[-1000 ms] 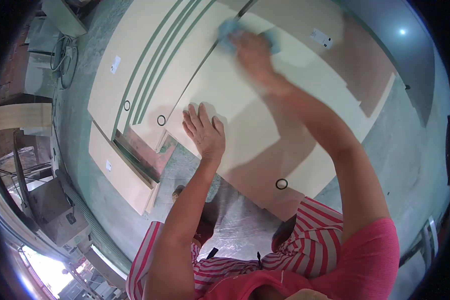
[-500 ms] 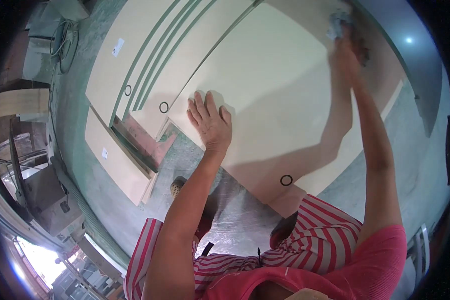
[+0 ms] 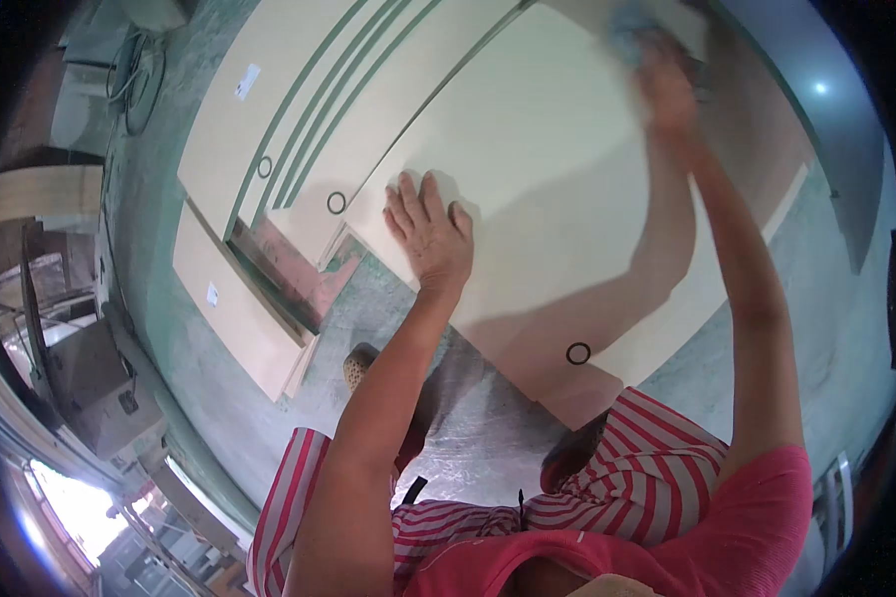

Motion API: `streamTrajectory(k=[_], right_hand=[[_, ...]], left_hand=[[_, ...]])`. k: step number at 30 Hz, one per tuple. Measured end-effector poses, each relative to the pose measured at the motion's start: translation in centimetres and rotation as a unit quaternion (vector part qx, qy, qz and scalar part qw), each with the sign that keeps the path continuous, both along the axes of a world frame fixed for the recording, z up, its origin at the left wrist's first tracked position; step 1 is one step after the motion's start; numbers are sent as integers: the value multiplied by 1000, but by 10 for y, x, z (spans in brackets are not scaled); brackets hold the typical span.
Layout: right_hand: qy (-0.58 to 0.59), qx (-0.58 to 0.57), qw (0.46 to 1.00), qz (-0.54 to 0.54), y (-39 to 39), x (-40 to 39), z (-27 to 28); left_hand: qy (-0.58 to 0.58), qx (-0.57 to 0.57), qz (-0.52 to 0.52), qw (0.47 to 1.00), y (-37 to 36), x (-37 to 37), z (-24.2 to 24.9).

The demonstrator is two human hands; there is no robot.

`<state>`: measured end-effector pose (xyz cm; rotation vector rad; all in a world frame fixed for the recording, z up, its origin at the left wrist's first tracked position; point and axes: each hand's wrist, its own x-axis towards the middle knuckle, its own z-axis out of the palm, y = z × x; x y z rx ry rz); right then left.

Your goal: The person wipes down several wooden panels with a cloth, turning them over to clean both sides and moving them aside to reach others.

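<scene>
A large cream-coloured panel [image 3: 558, 189] lies flat in front of me, with a dark ring mark near its close edge. My left hand [image 3: 431, 234] rests palm down near the panel's left edge, fingers stretched out and holding nothing. At the far end, my right hand [image 3: 669, 90] is closed over a bluish-grey cloth [image 3: 632, 30] and presses it to the panel surface. Motion blurs both this hand and the cloth, so the finger positions are partly lost. My right arm casts a broad shadow across the panel.
More cream boards [image 3: 299, 90] with green gaps between them lie to the left, two bearing white labels. A narrower board [image 3: 234, 298] sits closer on that side. A ribbed hose [image 3: 174, 418] and machinery line the far left. A bluish-grey sheet [image 3: 826, 119] is at the right.
My right hand has swept the cloth leftward across the far end of the panel. My left hand stays flat in place, while the whole view has shifted slightly.
</scene>
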<state>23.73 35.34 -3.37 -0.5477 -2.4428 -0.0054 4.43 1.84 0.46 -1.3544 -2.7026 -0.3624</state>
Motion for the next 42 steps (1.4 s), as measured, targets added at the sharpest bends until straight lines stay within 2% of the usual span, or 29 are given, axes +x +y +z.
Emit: streamTrajectory(k=[1,2,3,6,8,10,11,12,13,14,16,17,18,19,21,23,24,25,26,27,28,29,31,34,37,39,40,41,42], right_hand=[[34,51,998,-2,36,10,-26],[-16,35,979,-199,49,4,-4],[-66,16,919,-388,55,-5,7],[-67,63,931,-354,48,-56,-9],[76,-10,958,-277,14,-107,-15],[-67,50,957,-277,-50,-155,-2],[-78,-44,982,-166,-74,-166,1],[-13,14,994,-108,-123,-172,12],[-5,-8,999,-49,-158,-186,3],[2,-73,997,12,-204,-187,20],[-22,-135,979,154,-276,-195,16],[98,-121,967,201,-315,-190,15],[56,-27,957,283,-340,-172,23],[-38,-170,857,485,-365,-167,10],[-218,-169,803,528,-388,-126,39],[-151,-198,817,520,-360,-100,39],[-151,-230,815,510,-320,-98,53],[-121,-194,881,415,-284,-95,27],[-245,-259,886,296,-227,-82,70],[-71,-314,921,220,-174,-60,64],[-38,-258,960,103,-115,-48,43],[16,-47,998,38,-68,-28,31],[-18,-2,972,-233,-28,0,23],[-84,57,958,-267,-66,-24,14],[7,-24,997,-78,-172,-67,23],[-21,-162,980,116,-257,-82,26],[32,-130,963,233,-300,-90,5],[-154,-204,909,329,-339,-93,11],[-125,-66,892,429,-360,-72,35]], left_hand=[[0,4,-3,1000,0,0,2],[1,6,-2,1000,1,1,4],[5,2,7,1000,0,2,5],[-11,24,-8,1000,-1,0,5],[-9,46,-9,999,-4,-4,2],[-8,72,-15,997,-5,-11,6],[-112,203,44,972,-5,-24,8],[-213,327,100,915,-5,-38,10],[-215,375,189,882,3,-48,29],[-160,434,128,877,-5,-77,19],[-253,433,170,848,-5,-97,62],[-251,436,167,848,-7,-104,71],[-255,445,169,841,-8,-110,78],[-261,455,171,834,-8,-113,83],[-287,505,179,794,-11,-114,73],[-213,440,133,862,-28,-125,33],[-215,439,143,861,-33,-118,27],[-146,344,100,922,-34,-104,23],[-75,241,49,966,-34,-90,18],[-79,236,50,967,-39,-77,7],[-4,139,23,990,-45,-66,-10],[74,42,-8,996,-49,-58,-19],[61,40,3,997,-47,-53,-16],[42,32,-3,999,-44,-66,-20],[20,32,-43,998,-37,-91,-9],[-85,89,-30,992,-31,-97,2],[-60,86,-29,994,-28,-99,4],[-59,86,-33,994,-25,-98,4],[-80,85,-28,993,-22,-100,3]])
